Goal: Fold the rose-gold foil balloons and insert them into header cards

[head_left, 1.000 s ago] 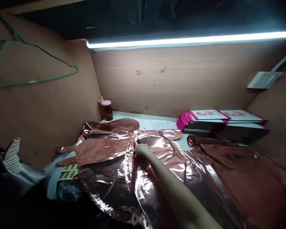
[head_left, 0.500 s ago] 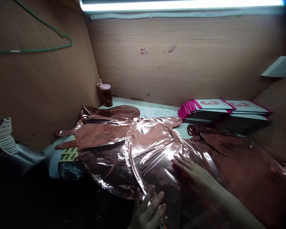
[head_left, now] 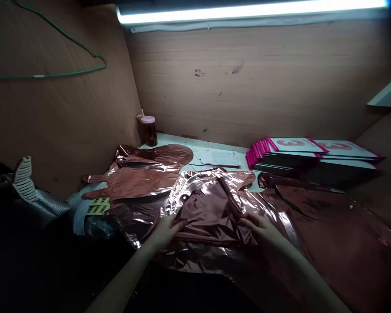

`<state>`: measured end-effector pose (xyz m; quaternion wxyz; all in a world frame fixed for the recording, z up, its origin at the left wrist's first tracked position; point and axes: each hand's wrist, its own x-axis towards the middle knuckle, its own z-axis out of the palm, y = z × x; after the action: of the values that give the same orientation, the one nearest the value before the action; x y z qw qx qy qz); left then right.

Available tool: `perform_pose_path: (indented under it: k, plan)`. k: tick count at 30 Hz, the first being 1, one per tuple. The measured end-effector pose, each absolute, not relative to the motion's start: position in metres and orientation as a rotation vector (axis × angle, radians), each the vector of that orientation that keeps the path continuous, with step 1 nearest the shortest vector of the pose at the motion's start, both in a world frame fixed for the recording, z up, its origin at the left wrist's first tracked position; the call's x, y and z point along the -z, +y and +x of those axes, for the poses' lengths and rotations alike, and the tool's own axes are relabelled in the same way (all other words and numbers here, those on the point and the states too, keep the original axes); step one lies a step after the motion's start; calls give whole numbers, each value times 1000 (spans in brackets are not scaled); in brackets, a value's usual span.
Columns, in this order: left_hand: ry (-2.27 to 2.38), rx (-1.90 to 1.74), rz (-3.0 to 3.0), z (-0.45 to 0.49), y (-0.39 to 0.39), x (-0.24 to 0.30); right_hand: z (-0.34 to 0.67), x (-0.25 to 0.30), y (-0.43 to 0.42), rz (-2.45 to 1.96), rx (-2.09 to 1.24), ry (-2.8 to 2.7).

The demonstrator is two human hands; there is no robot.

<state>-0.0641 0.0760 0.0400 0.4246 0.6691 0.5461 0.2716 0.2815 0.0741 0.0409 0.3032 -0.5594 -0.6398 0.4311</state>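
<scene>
A flat rose-gold foil balloon (head_left: 211, 208) lies in front of me, its near part folded up over itself. My left hand (head_left: 164, 230) grips the folded foil at its left edge, fingers closed on it. On the right edge of the same fold my right hand (head_left: 259, 226) holds the foil with fingers pressed on it. More rose-gold foil balloons (head_left: 143, 174) lie spread to the left, and another sheet (head_left: 329, 217) lies to the right.
A stack of pink-edged packets (head_left: 299, 152) printed with a "3" stands at the back right. A small jar with a pink lid (head_left: 149, 130) sits in the back corner. Paper sheets (head_left: 220, 157) lie behind the foil. Wooden walls enclose the bench; a green wire (head_left: 68, 74) hangs left.
The near part of the foil balloon has been folded up and away from me. Both hands went from lying flat on it to gripping the fold at its sides.
</scene>
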Motion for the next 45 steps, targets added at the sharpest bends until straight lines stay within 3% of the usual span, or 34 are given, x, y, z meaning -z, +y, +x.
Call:
perform_pose_path:
  k: [6,14,18,22,25,28,32,35,39,45]
  plan:
    - [1676,-625,1583,-53,95,-28,289,-23,96,-1678,-941,-1595]
    - [1609,-635,1627,-53,80,-26,282,-19,45,-1621,-1073,-1553]
    - [1783,-706,1712,-39,58,-29,273,-17,38,-1814,-588,-1717]
    - [1847,-852,2356,13,45,-27,263,-13,48,-1900,-428,-1817]
    - [1434,-577,2605,50,47,-17,264,-14,51,-1983,-311,-1843]
    - [1446,-405,2536,62,49,-6,266,-15,40,-2088,-91,-1798]
    - [1464,-337,2493,62,48,-7,255,-4,18,-1717,358,-2135]
    - [1479,-221,2444,67,67,-23,242,11,6,-1471,404,-2393]
    - [1292,-8,2443,62,137,-39,236,17,-2,-1577,319,-2390]
    - [1580,-77,2430,22,195,-53,243,12,0,-1497,395,-2382]
